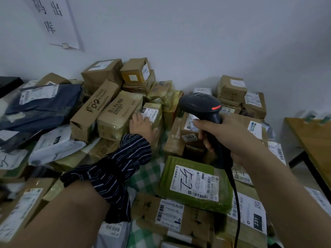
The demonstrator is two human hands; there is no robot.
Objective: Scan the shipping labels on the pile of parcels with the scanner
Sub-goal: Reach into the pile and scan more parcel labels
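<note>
A pile of cardboard boxes and mailer bags covers the table. My right hand [222, 133] grips the handle of a black corded scanner [200, 106], whose head shows a red light and points left toward a small taped box [154, 111] with a white label marked 231. My left hand [141, 126] rests on the near side of that small box, fingers touching the label's edge. A striped dark sleeve is bunched at my left wrist. A green parcel [193, 187] with a handwritten label lies below the scanner, and its cable runs down over it.
Long brown boxes [107, 111] lie left of the small box, dark blue and white mailer bags [41, 104] further left. More labelled boxes stack at the back right [238, 93]. A wooden table [315, 140] stands at the right. A green checked cloth [148, 174] shows between parcels.
</note>
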